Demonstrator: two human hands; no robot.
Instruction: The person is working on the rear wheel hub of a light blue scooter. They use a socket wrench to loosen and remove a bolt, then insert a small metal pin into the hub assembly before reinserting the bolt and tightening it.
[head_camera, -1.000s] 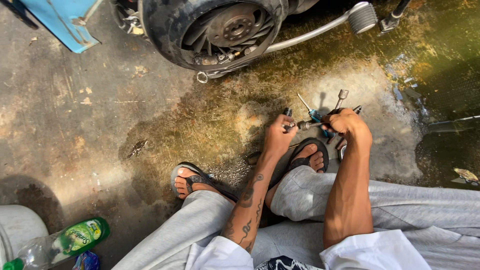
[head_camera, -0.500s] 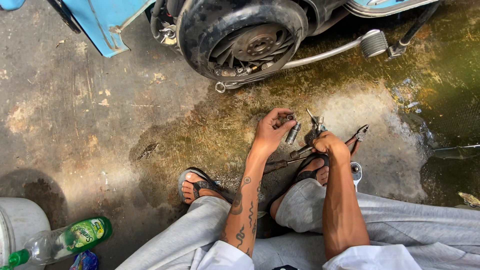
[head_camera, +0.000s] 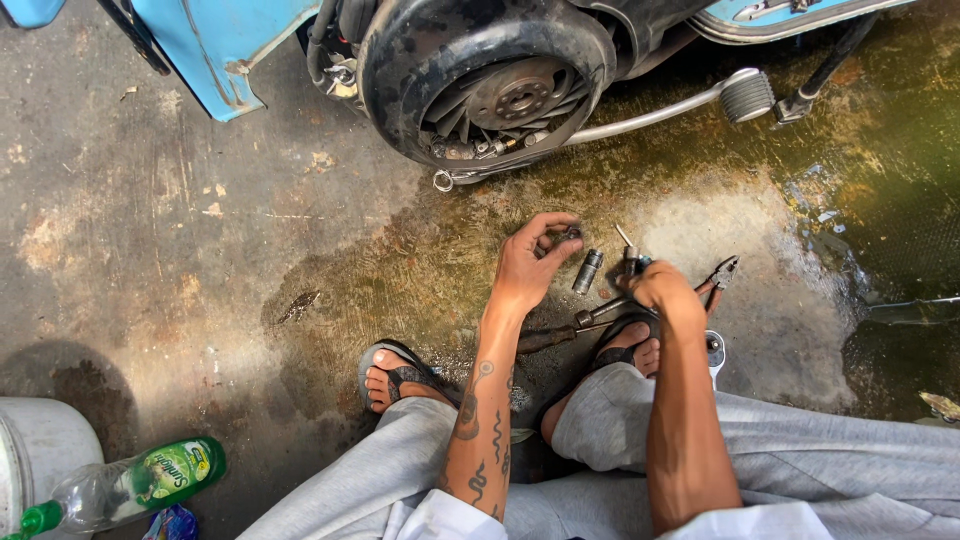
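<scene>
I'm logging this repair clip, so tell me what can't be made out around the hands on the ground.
Head view:
- The left hand pinches a small dark part, too small to identify.
- The right hand covers whatever it grips.
- The pliers are partly hidden behind it.
- The bottle is cut off by the frame edge.

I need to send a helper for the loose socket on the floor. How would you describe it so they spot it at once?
Start at the scooter's black wheel and look down the stained concrete toward the seated person. Between the left hand and right hand lies a short dark metal socket. Unlike the long-handled tools and pliers nearby, it is a stubby cylinder lying alone, untouched.
</scene>
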